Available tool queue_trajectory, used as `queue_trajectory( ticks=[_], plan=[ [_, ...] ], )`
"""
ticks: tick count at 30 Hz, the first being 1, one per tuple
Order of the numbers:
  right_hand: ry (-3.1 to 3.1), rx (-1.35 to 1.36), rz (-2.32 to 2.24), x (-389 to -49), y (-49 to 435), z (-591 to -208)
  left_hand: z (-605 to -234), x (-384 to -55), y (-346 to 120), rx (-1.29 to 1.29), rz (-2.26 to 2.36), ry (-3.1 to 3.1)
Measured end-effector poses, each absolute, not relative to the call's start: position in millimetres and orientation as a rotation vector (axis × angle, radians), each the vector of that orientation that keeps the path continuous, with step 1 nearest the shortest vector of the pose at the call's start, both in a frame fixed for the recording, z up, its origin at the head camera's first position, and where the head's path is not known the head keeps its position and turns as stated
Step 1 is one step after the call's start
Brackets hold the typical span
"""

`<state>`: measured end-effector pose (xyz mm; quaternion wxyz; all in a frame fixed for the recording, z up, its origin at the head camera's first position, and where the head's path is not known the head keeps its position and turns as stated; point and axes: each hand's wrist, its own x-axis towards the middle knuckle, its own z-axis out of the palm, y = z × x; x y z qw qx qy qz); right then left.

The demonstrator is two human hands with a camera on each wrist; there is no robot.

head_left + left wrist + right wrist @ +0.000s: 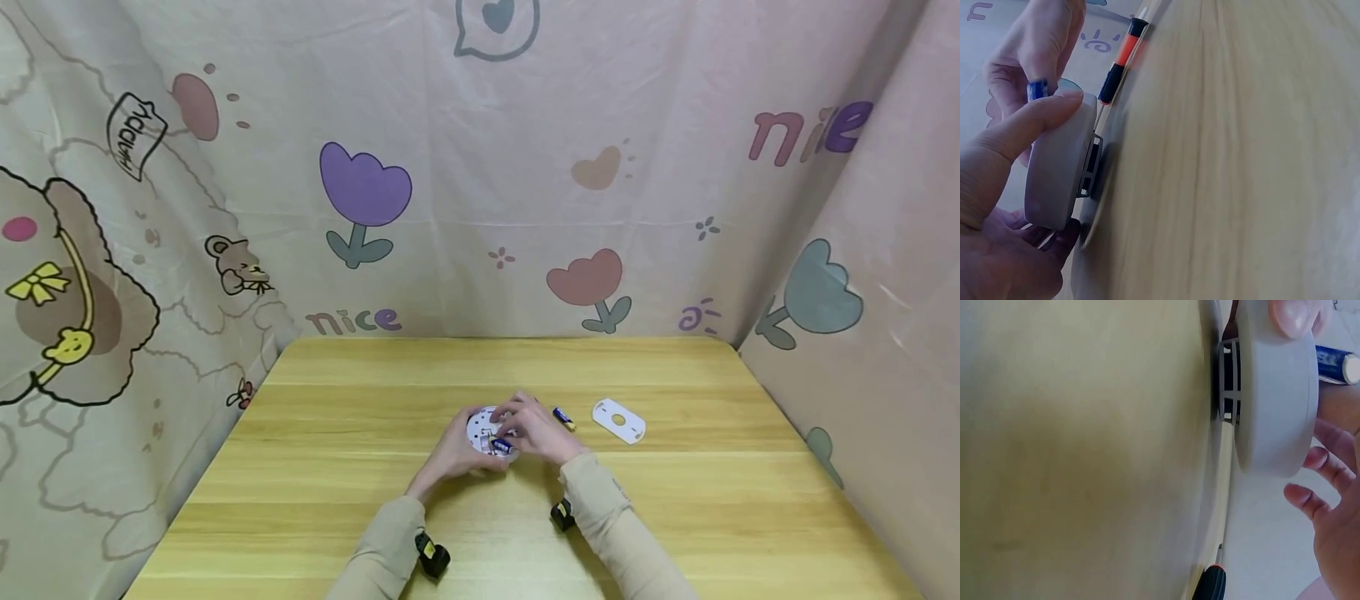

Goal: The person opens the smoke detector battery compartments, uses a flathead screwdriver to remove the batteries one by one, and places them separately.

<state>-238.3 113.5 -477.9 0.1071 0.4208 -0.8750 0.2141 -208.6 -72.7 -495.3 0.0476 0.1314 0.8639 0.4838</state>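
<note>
A round white smoke alarm [480, 427], vented on its underside, is gripped by my left hand [459, 446]. The left thumb [1054, 115] lies across its side wall and the fingers wrap around from below. A blue battery [502, 446] stands tilted at the open battery bay, its pale end [1352, 369] sticking out past the housing. My right hand [536, 429] bends over the alarm, thumb and fingertips at that battery; the exact contact is partly hidden. Another blue and yellow battery [564, 418] lies on the table just right of the right hand.
A white mounting plate [618, 421] with a round central hole lies to the right on the wooden table [337, 417]. An orange and black screwdriver [1124, 59] lies beyond the alarm in the left wrist view. Printed curtains [480, 167] surround the table's back and sides.
</note>
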Motion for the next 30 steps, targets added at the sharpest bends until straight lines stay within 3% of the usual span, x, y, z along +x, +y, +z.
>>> queue_trajectory(
  ticks=[9,30],
  plan=[
    [-2.742,1.022,0.760,-231,116,-482,-494,-207,-73,0.379,1.469,2.639],
    [-2.674,0.955,1.147,-227,122,-489,-494,-206,-74,0.383,1.502,2.629]
  ],
)
